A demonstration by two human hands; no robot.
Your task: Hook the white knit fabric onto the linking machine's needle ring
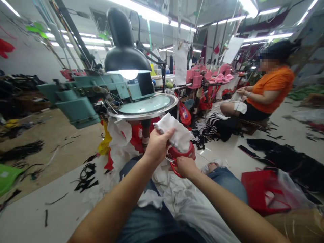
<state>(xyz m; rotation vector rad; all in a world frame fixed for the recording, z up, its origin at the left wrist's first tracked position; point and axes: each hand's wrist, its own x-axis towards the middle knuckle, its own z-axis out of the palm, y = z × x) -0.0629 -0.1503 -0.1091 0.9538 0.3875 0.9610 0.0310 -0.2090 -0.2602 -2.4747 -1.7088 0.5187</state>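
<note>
I find the white cloth [179,133] in front of the round table [146,104], pinched in the left hand [158,144]; the right hand [186,166] is curled around red-handled scissors [173,167]. I judge the cloth light, soft, limp, best gripped near an edge.

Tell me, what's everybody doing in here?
Someone's left hand holds up a piece of white cloth, and their right hand grips red-handled scissors just below it. More white fabric lies over their jeans. In front, a lit lamp hangs over a round tabletop. To the right sits a co-worker in orange.
</note>
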